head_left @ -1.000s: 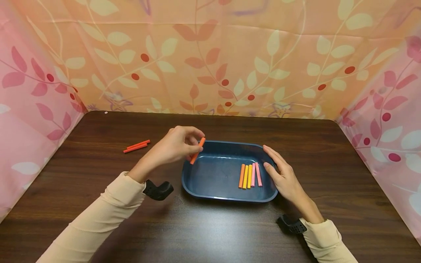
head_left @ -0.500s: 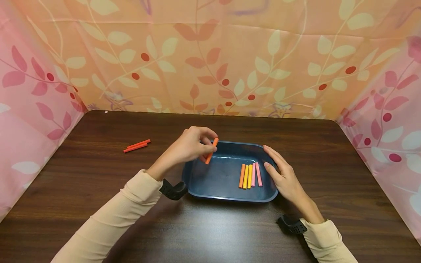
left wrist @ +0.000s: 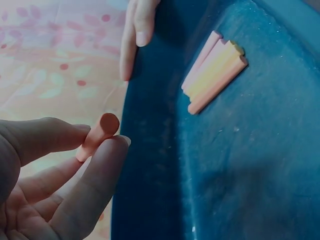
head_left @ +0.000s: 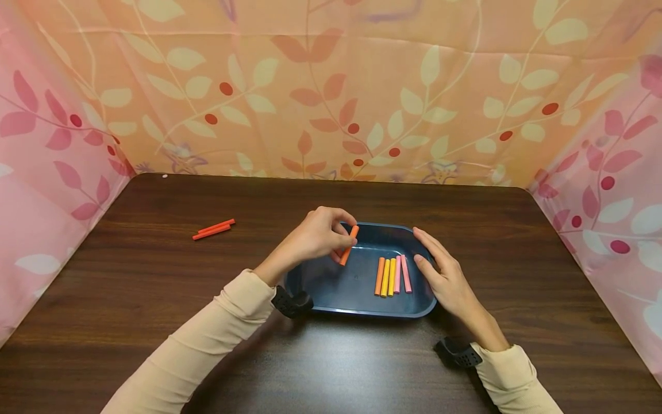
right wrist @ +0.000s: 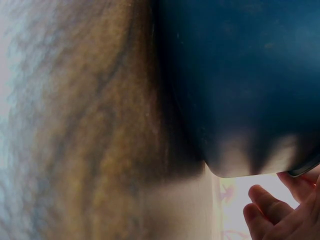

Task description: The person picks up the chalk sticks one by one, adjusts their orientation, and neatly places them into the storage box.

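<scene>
Above the left half of a blue tray (head_left: pixel 362 313), my left hand (head_left: pixel 320 236) pinches an orange chalk stick (head_left: pixel 349 246) between thumb and fingers. The left wrist view shows this chalk (left wrist: pixel 102 131) end-on at the fingertips. Inside the tray, toward its right end, lies a row of chalks: an orange chalk (head_left: pixel 380 277) at the left, then yellow chalks (head_left: pixel 388 278), then pink chalks (head_left: pixel 405 274). My right hand (head_left: pixel 450 276) rests against the tray's right end, its fingers fairly straight along the rim.
Two red-orange chalk sticks (head_left: pixel 213 230) lie side by side on the dark wooden table (head_left: pixel 129 276), left of the tray. A patterned cloth (head_left: pixel 331 86) hangs behind the table and along both sides.
Carrying the orange chalk, my left hand has moved right, from the tray's left edge to over its inside, and slightly nearer. The right hand and the chalks in the tray stay put.
</scene>
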A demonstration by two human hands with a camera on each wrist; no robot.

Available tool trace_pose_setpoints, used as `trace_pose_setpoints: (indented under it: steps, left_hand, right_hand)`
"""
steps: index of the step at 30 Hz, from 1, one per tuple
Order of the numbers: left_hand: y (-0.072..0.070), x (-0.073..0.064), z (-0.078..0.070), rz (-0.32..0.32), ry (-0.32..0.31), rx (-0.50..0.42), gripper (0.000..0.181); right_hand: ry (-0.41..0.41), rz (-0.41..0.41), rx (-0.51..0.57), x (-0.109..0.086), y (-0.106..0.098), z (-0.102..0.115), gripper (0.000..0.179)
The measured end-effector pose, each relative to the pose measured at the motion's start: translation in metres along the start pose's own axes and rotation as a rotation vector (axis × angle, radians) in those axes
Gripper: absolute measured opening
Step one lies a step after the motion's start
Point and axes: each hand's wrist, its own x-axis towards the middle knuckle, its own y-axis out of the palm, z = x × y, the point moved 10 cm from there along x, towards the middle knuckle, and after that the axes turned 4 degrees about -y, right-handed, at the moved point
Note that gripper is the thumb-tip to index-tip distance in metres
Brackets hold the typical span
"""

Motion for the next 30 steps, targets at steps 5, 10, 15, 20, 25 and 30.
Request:
trace_pose_setpoints:
  steps: [5, 10, 15, 20, 25, 30]
  left_hand:
    - [0.007, 0.003, 0.005, 0.015, -0.018, -0.028, 0.041]
    - [0.014, 0.006, 0.007, 0.033, -0.031, -0.055, 0.041]
    - [0.021, 0.008, 0.007, 0.040, -0.031, -0.057, 0.039]
    - [0.030, 0.011, 0.010, 0.045, -0.035, -0.056, 0.039]
    - [0.040, 0.013, 0.014, 0.048, -0.038, -0.062, 0.039]
    - [0.051, 0.016, 0.020, 0.054, -0.048, -0.065, 0.037]
  right_hand:
    - [-0.007, -0.004, 0.009, 0.001, 0.000, 0.001, 0.049]
    - [-0.014, -0.007, 0.020, 0.001, 0.000, 0.003, 0.049]
    - [-0.012, -0.007, 0.012, 0.001, 0.000, 0.002, 0.049]
    - [-0.015, -0.007, 0.013, 0.000, 0.000, 0.001, 0.049]
    - [-0.017, -0.009, 0.017, 0.000, -0.001, 0.001, 0.049]
    - [-0.019, -0.011, 0.016, 0.000, -0.001, 0.002, 0.049]
